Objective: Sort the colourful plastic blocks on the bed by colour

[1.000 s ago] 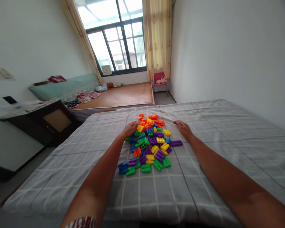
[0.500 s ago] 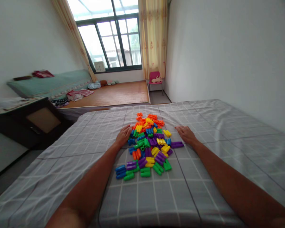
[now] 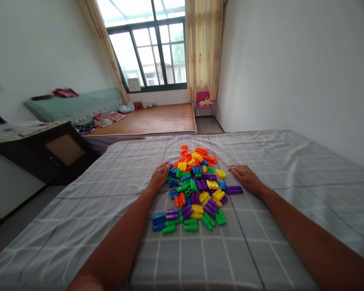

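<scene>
A loose pile of plastic blocks in orange, yellow, green, blue and purple lies on a grey checked cloth point(image 3: 197, 258). My left hand point(image 3: 161, 175) rests flat at the pile's left side, its fingertips beside some blue blocks point(image 3: 173, 183). To the right of the pile, my right hand point(image 3: 244, 175) lies on the cloth with fingers stretched toward a yellow block point(image 3: 221, 173). A purple block point(image 3: 234, 190) sits just below and left of that hand. Nothing is held in either hand.
Beyond the cloth is a low bed with a brown mat point(image 3: 157, 117). A dark cabinet point(image 3: 45, 149) stands at the left. Near the yellow curtain is a pink chair point(image 3: 203, 101) with a soft toy, and a white wall rises on the right.
The whole view has shifted, so the blocks, hands and room appear a little farther right. Both hands stay in about the same place beside the pile.
</scene>
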`<move>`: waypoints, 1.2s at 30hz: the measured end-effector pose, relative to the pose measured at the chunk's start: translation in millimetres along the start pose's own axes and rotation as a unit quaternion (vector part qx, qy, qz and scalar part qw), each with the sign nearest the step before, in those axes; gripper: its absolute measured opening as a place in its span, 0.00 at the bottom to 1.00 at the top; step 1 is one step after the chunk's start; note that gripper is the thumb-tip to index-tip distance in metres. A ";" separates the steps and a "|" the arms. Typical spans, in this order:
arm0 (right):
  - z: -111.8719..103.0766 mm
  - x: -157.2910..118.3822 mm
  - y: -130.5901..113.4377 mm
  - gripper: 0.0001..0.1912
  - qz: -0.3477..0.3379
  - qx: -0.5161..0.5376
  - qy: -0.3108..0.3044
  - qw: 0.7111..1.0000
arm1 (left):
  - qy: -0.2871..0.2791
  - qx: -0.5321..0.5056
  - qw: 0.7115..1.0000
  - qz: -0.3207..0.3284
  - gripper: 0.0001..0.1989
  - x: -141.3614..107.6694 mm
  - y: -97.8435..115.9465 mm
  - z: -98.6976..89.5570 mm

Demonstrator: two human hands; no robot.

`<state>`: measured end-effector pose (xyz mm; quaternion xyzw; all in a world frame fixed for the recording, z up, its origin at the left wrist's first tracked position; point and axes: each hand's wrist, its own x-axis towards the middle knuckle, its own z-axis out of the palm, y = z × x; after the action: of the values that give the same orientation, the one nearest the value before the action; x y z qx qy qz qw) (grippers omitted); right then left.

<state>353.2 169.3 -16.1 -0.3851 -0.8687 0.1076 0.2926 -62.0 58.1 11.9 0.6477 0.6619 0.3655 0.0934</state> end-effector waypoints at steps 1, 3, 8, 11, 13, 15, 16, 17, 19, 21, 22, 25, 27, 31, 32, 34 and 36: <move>0.8 0.4 0.9 0.22 -0.006 -0.004 -0.001 1.000 | -0.001 0.004 1.000 0.000 0.30 0.4 0.5 0.6; 1.7 1.0 2.5 0.22 -0.009 -0.006 -0.003 1.000 | -0.010 0.011 1.000 0.000 0.30 1.3 1.5 1.3; 0.4 2.5 2.8 0.23 -0.005 -0.009 -0.009 1.000 | -0.029 0.025 0.999 0.004 0.30 2.9 1.9 1.9; -0.7 3.6 1.5 0.23 -0.010 -0.012 -0.012 1.000 | -0.029 0.029 0.999 0.009 0.29 3.1 2.3 1.1; -1.1 4.4 1.2 0.22 -0.007 -0.014 -0.014 1.000 | -0.033 0.030 0.999 0.010 0.29 2.8 3.5 -0.2; -1.2 5.1 1.7 0.22 -0.002 -0.015 -0.012 1.000 | -0.039 0.032 0.999 0.008 0.28 2.4 5.2 -1.6; -1.1 5.4 2.3 0.21 -0.001 -0.016 -0.011 1.000 | -0.042 0.033 0.999 0.006 0.29 2.2 5.9 -2.0; -1.0 5.8 3.0 0.21 -0.002 -0.016 -0.009 1.000 | -0.044 0.035 0.998 0.005 0.29 2.1 6.6 -2.0; -1.1 6.3 4.0 0.21 -0.004 -0.016 -0.008 1.000 | -0.047 0.041 0.998 0.008 0.30 1.9 7.3 -0.9; -2.3 6.5 3.1 0.21 -0.004 -0.014 -0.009 1.000 | -0.055 0.050 0.997 0.021 0.29 1.9 8.0 1.3; -3.5 6.3 1.2 0.21 -0.004 -0.011 -0.008 1.000 | -0.062 0.055 0.996 0.031 0.29 2.0 8.7 2.4; -11.3 5.0 -11.7 0.21 0.017 0.019 0.010 1.000 | -0.087 0.068 0.992 0.059 0.27 2.4 15.3 3.0; -19.5 3.4 -25.1 0.22 0.042 0.056 0.011 0.997 | -0.088 0.068 0.991 0.071 0.27 2.3 24.6 0.4; -36.6 -0.4 -50.7 0.26 0.014 0.123 -0.111 0.986 | -0.103 0.032 0.987 0.115 0.27 -2.4 48.8 -4.4; -39.8 -1.1 -54.9 0.29 -0.016 0.131 -0.149 0.980 | -0.116 0.024 0.984 0.132 0.27 -4.7 54.0 -4.1; -43.4 -2.5 -60.1 0.35 -0.073 0.137 -0.201 0.967 | -0.142 0.026 0.976 0.162 0.26 -10.2 62.1 -2.0; -43.1 -4.3 -61.7 0.35 -0.096 0.141 -0.224 0.960 | -0.161 0.044 0.969 0.182 0.27 -15.1 67.3 1.1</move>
<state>343.5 122.6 42.3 -0.2204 -0.9210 0.2835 0.1511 -6.1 37.4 46.6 0.8114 0.5244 0.2373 0.1020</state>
